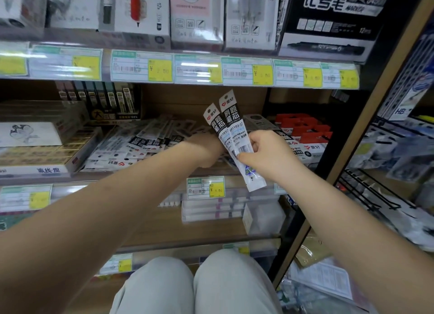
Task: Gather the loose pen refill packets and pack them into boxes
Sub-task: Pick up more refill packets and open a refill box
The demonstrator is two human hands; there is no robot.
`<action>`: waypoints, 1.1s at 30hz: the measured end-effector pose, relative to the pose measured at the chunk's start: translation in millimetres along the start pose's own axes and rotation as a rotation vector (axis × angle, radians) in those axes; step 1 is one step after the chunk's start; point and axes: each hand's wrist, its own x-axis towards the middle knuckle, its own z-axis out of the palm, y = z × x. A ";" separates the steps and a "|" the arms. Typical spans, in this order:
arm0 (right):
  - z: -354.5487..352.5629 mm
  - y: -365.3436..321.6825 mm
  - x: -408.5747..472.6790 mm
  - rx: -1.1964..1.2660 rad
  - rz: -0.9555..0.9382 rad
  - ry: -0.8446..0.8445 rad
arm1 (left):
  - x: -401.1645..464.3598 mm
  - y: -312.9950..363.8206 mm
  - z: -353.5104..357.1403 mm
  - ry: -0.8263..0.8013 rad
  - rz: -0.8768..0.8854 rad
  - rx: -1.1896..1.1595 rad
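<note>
- Two refill packets (pixel 231 135) held in right hand (pixel 263 154), fingers and thumb pinched on their lower half, header cards pointing up, one overlapping the other.
- Left hand (pixel 206 149) reaches onto the middle shelf (pixel 94 176) behind the held packets; fingers hidden, grip state cannot tell.
- Loose packet pile (pixel 141 146) lies flat on that shelf, left of the left hand.
- Red-topped packets (pixel 305 132) stacked on same shelf, right of right hand.
- Black display box (pixel 112 104) stands upright behind the pile.
- Price tags (pixel 142 67) line the shelf edge above.
</note>
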 end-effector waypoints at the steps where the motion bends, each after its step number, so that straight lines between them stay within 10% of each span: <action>1: 0.2 0.1 -0.3 0.013 0.002 0.001 | -0.2 0.2 0.9 0.035 0.007 -0.014; 16: -7.2 1.6 -9.9 0.112 -0.033 0.095 | 5.6 -24.0 9.5 0.266 0.181 0.392; 27: -10.6 -7.8 -20.3 0.246 -0.069 0.083 | -70.1 -39.6 -19.7 0.871 0.068 -0.465; 33: -12.9 -14.1 -26.4 0.229 -0.106 -0.030 | -118.6 -29.9 -35.7 0.933 0.110 -0.843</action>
